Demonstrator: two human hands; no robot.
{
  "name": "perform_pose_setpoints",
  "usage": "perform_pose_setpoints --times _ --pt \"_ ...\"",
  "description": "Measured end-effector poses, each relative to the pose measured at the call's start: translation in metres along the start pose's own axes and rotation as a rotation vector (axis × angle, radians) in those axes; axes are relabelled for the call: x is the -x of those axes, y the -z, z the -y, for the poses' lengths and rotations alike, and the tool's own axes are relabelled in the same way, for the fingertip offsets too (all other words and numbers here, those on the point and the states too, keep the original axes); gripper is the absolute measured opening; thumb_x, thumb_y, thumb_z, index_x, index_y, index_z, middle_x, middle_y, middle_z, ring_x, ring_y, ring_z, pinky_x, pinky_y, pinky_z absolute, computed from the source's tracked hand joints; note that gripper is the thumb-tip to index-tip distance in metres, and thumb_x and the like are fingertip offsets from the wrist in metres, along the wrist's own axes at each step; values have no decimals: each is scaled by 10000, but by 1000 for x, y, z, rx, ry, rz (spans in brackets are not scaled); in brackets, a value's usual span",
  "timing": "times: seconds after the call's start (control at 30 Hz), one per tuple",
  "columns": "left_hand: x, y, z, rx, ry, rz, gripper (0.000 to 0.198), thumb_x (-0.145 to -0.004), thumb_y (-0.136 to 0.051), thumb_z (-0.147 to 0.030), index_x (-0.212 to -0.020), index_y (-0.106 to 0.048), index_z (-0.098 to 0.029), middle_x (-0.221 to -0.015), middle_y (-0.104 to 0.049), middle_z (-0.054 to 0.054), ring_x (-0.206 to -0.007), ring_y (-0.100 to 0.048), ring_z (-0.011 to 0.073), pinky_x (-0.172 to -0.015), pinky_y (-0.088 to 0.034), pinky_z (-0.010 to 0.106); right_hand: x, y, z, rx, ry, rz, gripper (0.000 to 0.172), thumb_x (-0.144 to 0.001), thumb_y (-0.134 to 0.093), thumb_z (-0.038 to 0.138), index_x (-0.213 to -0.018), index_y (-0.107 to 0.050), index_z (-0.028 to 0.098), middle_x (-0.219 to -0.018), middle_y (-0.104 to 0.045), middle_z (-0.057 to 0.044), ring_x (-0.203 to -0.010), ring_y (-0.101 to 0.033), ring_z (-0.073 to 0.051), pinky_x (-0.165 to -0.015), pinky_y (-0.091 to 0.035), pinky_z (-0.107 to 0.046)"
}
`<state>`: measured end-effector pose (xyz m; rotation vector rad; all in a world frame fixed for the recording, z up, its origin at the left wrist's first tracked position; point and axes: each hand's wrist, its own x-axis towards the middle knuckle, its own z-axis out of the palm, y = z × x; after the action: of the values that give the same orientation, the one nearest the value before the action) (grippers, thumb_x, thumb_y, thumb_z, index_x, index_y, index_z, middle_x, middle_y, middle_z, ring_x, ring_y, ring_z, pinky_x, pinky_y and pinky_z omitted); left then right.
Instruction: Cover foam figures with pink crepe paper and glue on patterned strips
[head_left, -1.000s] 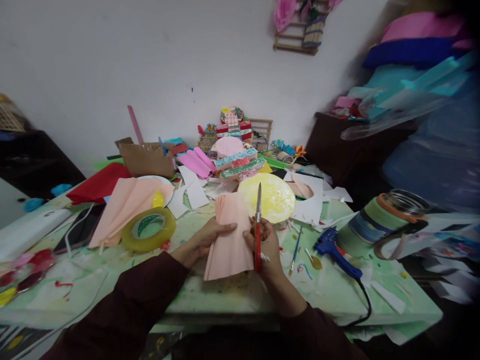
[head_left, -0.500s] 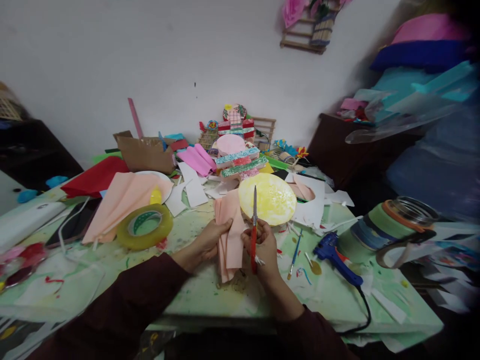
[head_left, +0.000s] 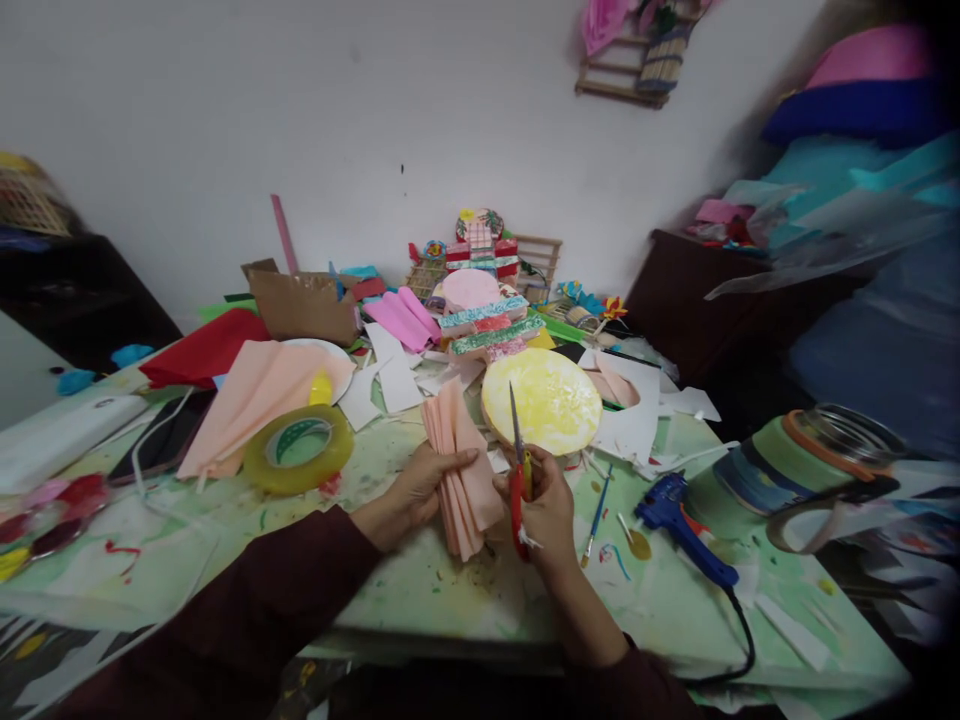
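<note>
just beyond scissors [head_left: 517, 500] my right hand [head_left: 549, 515] grips sits a yellow disc [head_left: 547, 400]; my left hand [head_left: 411, 492] pinches paper [head_left: 459, 505], table edge [head_left: 450, 628] nearer me.

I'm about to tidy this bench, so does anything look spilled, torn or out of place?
Irregular white paper scraps lie strewn beyond the pleated peach paper in the left hand, like offcuts. The green tabletop looks stained and flecked. The glue gun lies on its side, its cord trailing by the front edge. No liquid spill shows.
</note>
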<state>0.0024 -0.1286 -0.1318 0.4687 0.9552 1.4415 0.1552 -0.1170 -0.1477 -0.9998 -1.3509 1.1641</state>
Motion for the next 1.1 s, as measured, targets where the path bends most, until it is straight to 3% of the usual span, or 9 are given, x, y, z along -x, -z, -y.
perform_pose_setpoints --times 0.17,0.27,0.33,0.43,0.77,1.1 --pt "-3 4 -7 46 -32 -119 365 -547 -854 -131 -836 -633 -99 -695 -680 38 -614 -651 173 -602 -562 287 11 21 16 583 84 152 487 -747 -667 371 -1168 -511 183 -685 -579 24 -593 -542 -157 -582 -439 -272" --pt "-1 5 -13 59 -56 -137 366 -551 -856 -143 -840 -636 -102 -698 -682 37 -627 -654 176 -609 -569 289 13 24 22 783 127 236 562 -790 -618 411 -1271 -473 161 -954 -654 -91 -835 -618 -240 -731 -476 -345" --pt "1 4 -15 61 -68 -138 388 -539 -861 -146 -854 -640 -99 -714 -691 45 -643 -661 185 -617 -576 300 11 23 24 847 136 272 621 -796 -610 425 -1327 -450 146 -1169 -613 -157 -1025 -594 -296 -861 -462 -404" --pt "3 3 -18 60 -78 -138 404 -518 -865 -144 -850 -641 -90 -711 -696 48 -633 -660 187 -609 -577 305 8 19 26 891 109 338 642 -811 -591 410 -1363 -439 121 -1237 -587 -177 -1103 -568 -317 -926 -437 -423" --pt "2 7 -15 60 -107 -122 442 -465 -884 -170 -830 -645 -95 -691 -690 34 -604 -639 167 -591 -542 282 9 11 25 927 53 367 585 -816 -591 391 -1330 -504 125 -990 -678 -138 -856 -636 -254 -691 -443 -304" --pt "2 8 -15 39 -100 -129 424 -484 -882 -173 -835 -654 -104 -705 -695 35 -632 -649 176 -628 -547 294 10 9 23 917 30 365 415 -824 -566 429 -1168 -574 197 -708 -647 -33 -604 -572 -190 -571 -340 -253"
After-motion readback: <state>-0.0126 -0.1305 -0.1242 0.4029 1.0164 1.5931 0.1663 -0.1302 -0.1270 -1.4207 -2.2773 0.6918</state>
